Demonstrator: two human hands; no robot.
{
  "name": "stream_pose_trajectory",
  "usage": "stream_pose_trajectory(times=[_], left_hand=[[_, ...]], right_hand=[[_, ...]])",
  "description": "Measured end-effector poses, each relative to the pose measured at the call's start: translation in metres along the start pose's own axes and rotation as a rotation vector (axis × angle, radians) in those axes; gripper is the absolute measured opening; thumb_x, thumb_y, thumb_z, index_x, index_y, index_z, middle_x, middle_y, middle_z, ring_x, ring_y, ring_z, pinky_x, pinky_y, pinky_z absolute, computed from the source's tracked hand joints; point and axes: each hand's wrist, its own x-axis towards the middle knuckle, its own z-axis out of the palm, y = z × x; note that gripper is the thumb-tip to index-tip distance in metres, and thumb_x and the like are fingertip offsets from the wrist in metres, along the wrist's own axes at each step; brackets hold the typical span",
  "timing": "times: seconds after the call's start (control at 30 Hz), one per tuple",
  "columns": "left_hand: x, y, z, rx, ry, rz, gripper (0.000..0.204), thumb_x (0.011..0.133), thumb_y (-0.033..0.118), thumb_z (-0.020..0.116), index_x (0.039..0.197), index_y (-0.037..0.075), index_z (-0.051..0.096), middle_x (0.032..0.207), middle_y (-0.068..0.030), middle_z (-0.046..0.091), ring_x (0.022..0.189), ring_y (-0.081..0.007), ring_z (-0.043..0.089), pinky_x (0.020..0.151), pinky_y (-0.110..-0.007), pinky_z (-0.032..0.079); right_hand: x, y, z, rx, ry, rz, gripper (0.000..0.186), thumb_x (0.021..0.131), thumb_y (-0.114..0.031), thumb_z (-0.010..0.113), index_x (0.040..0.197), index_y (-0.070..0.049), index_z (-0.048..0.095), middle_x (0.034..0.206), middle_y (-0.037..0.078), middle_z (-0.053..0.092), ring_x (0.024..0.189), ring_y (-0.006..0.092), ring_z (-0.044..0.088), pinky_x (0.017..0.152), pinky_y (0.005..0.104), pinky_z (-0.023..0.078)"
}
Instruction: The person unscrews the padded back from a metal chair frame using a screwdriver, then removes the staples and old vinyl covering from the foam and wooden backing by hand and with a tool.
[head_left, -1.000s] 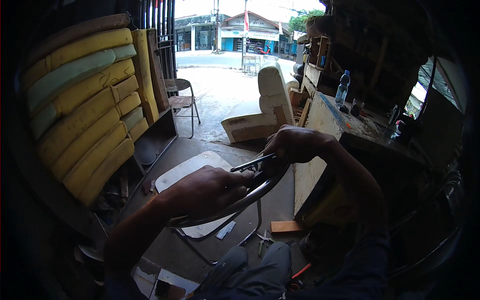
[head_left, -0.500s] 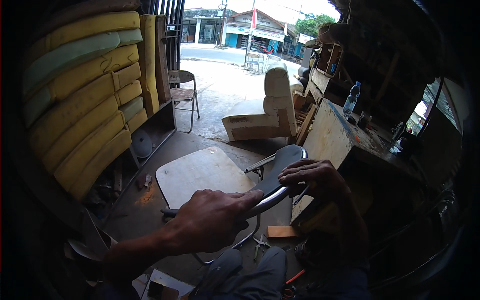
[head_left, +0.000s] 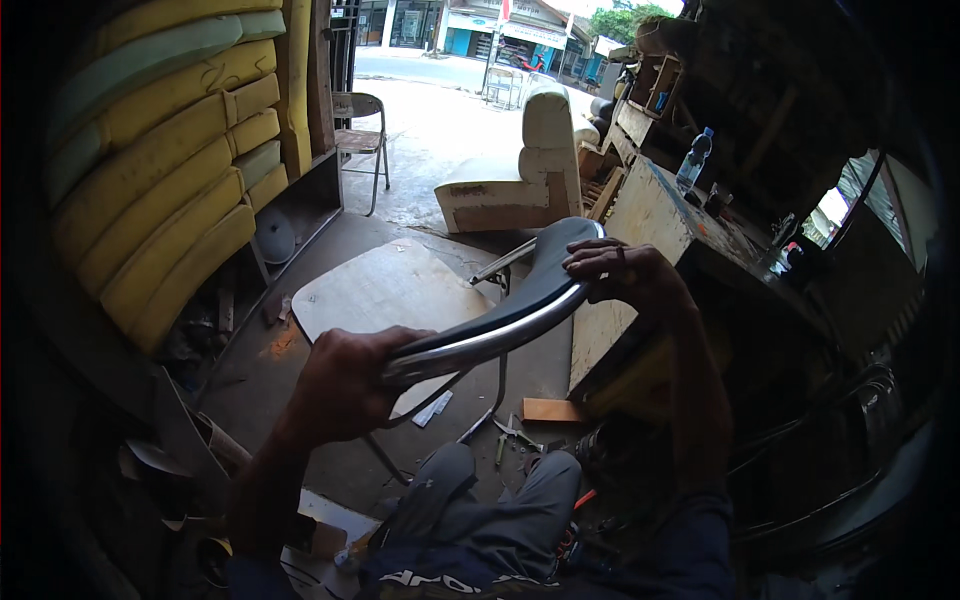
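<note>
A curved dark padded backrest point(head_left: 520, 302) with a shiny metal tube along its edge crosses in front of me. My left hand point(head_left: 350, 375) is wrapped round its left end, and my right hand point(head_left: 635, 275) grips the right end, fingers over the top. Beneath it are a white board point(head_left: 355, 290) with rounded corners and bent metal tube legs point(head_left: 500, 395). A thin metal strip point(head_left: 495, 265) reaches toward the backrest's far end. Pliers-like tools point(head_left: 505, 435) and an orange block point(head_left: 550, 410) lie on the floor near my knees.
Yellow foam pieces point(head_left: 160, 210) stack along the left. A folding chair point(head_left: 360, 140) and an upholstered seat point(head_left: 500, 200) stand near the opening to a street. On the right is a worn workbench point(head_left: 620, 270) with a plastic bottle point(head_left: 695, 160) and small items.
My left hand has moved left to the backrest's end, and my right hand has shifted up with it. The dark bar held across the backrest a second ago is no longer visible in my hands.
</note>
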Motion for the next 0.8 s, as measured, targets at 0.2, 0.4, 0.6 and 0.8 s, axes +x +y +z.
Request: stream_pose_trajectory(times=[0.2, 0.4, 0.6, 0.8], left_hand=[[-0.026, 0.066, 0.041, 0.042, 0.181, -0.005, 0.048, 0.076, 0.009, 0.074, 0.123, -0.002, 0.068, 0.107, -0.0263, 0.073, 0.093, -0.0373, 0.076, 0.081, -0.043, 0.061], [-0.034, 0.061, 0.053, 0.075, 0.241, 0.032, 0.036, 0.087, 0.012, 0.062, 0.118, -0.004, 0.069, 0.112, -0.0254, 0.074, 0.096, -0.0427, 0.076, 0.082, -0.048, 0.063], [-0.029, 0.05, 0.046, 0.024, 0.254, 0.115, 0.046, 0.08, 0.01, 0.066, 0.124, -0.001, 0.067, 0.114, -0.0251, 0.073, 0.096, -0.0447, 0.074, 0.085, -0.047, 0.062], [-0.047, -0.041, 0.021, -0.364, -0.129, 0.267, 0.09, 0.079, 0.031, 0.084, 0.155, 0.008, 0.042, 0.149, -0.0246, 0.053, 0.117, -0.0421, 0.068, 0.097, -0.045, 0.059]], right_hand=[[-0.04, -0.052, 0.031, 0.015, 0.415, 0.309, 0.047, 0.092, 0.001, 0.071, 0.138, -0.009, 0.065, 0.144, 0.015, 0.061, 0.131, 0.0246, 0.059, 0.089, 0.0327, 0.058], [-0.028, -0.118, 0.077, 0.409, 0.7, 0.813, 0.055, 0.098, -0.03, 0.073, 0.137, 0.004, 0.054, 0.102, 0.011, 0.071, 0.062, 0.0077, 0.062, 0.051, 0.0228, 0.05], [0.016, -0.14, 0.081, 0.29, 0.418, 0.953, 0.058, 0.091, -0.023, 0.072, 0.137, 0.005, 0.051, 0.115, 0.012, 0.067, 0.101, 0.016, 0.067, 0.094, 0.0311, 0.055], [0.028, -0.141, 0.084, 0.244, 0.445, 0.986, 0.056, 0.091, -0.019, 0.072, 0.136, 0.005, 0.049, 0.114, 0.011, 0.064, 0.1, 0.0144, 0.064, 0.09, 0.029, 0.054]])
